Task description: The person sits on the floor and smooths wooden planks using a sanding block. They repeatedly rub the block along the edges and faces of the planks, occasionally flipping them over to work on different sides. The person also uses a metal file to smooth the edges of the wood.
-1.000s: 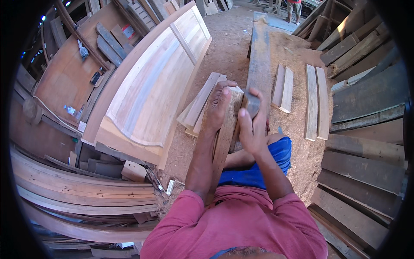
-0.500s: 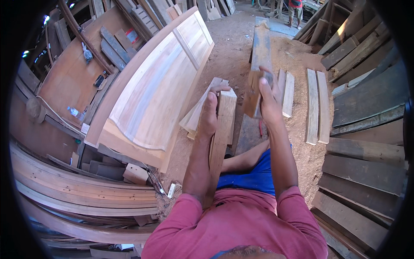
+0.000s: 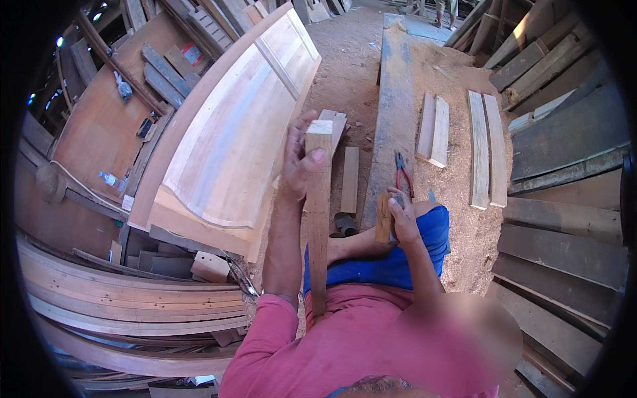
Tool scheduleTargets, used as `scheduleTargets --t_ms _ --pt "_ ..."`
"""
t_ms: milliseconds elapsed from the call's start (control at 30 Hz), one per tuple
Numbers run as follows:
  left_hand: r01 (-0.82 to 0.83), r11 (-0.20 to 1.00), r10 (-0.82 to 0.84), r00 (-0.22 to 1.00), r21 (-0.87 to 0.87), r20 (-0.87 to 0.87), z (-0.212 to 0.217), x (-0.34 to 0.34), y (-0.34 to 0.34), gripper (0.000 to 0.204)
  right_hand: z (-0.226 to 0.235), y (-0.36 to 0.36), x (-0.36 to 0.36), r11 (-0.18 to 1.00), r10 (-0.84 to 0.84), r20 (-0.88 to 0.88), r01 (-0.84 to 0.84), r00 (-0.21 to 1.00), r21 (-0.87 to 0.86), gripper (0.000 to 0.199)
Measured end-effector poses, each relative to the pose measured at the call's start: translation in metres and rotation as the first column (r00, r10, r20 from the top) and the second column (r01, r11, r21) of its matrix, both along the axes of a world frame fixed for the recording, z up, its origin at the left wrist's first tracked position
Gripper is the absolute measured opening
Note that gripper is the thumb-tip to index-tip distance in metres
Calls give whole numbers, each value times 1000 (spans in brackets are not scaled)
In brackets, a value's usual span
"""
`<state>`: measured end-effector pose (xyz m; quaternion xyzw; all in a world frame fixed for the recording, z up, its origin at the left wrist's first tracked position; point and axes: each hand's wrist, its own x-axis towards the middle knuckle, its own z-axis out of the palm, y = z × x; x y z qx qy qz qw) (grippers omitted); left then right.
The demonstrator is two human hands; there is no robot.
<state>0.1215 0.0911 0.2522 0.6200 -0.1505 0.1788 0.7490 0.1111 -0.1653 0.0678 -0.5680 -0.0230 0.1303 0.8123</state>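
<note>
My left hand point(image 3: 296, 162) grips a long squared wooden bar point(image 3: 319, 219) near its far end, thumb across its upper face. The bar's near end rests against my body, above the blue shorts. In my right hand point(image 3: 405, 220) is a small brown wooden block, apparently a wooden hand plane point(image 3: 383, 220), held over my leg and apart from the bar. My fingers partly cover it, and its blade does not show. Beyond that hand, pliers point(image 3: 404, 176) with red handles lie on a long worn plank point(image 3: 394, 86).
A large pale wooden panel point(image 3: 232, 139) leans at the left, above stacked curved boards point(image 3: 133, 298). Two pairs of short boards point(image 3: 432, 129) lie on sawdust to the right. More planks point(image 3: 564, 265) line the right side. A person's legs point(image 3: 446, 12) show at the far end.
My right hand has drawn the hand plane back toward my body and lower, uncovering the pliers. The bar has swung left and stands more upright in the left hand, whose fingers have shifted.
</note>
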Motion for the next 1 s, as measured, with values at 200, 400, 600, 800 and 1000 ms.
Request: scheduleTargets --t_ms 200,400,600,800,1000 --pt "-264 964 251 902 -11 350 79 -9 -21 106 14 -31 -4 985 -92 -55 99 994 141 46" --pt "-417 897 302 820 146 486 17 10 -63 118 27 -30 1 962 -255 26 251 967 110 43" --pt "-340 828 133 892 446 433 -64 10 -75 133 16 -35 -20 987 -83 -73 92 994 133 45" --pt "-173 804 -40 939 569 342 -48 -3 -64 129 -7 -29 -27 972 -114 -129 137 985 191 46" --pt "-185 732 -137 903 656 407 -63 -37 -52 110 -5 -20 -30 914 33 -247 71 968 400 47"
